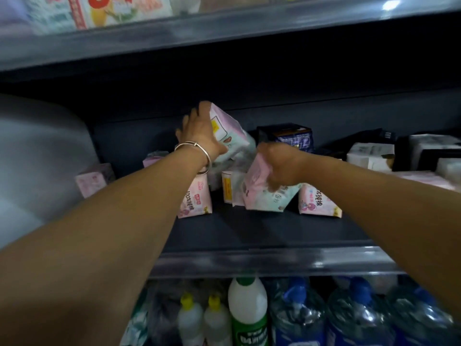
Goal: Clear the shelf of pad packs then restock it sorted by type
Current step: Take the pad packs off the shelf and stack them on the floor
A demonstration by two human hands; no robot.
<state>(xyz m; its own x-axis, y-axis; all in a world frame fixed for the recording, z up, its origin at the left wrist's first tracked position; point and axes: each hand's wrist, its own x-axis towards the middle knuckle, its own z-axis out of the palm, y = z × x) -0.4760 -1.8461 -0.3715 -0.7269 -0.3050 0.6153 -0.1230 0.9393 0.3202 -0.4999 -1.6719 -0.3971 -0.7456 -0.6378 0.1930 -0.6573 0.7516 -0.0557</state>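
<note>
- Holding packs in both hands: left hand [199,131] grips a tilted pink-and-white soft plastic pad pack [228,131], right hand [279,166] grips another pink pack [257,193].
- Dark metal shelf [249,233] is partly filled; pink, white and dark packs sit loosely mixed.
- Clearing or restocking: can't tell; sorting looks unfinished.

- One view only, worn on the person's head, so no second view shares any of the scene.
- It faces forward and slightly down into the dark shelf [262,228], close in at arm's reach.
- The shelf's front edge crosses low in frame; the shelf above [224,38] spans the top, bottles [247,310] below.
- Wide-angle; the edges look smeared, perhaps from head motion.
</note>
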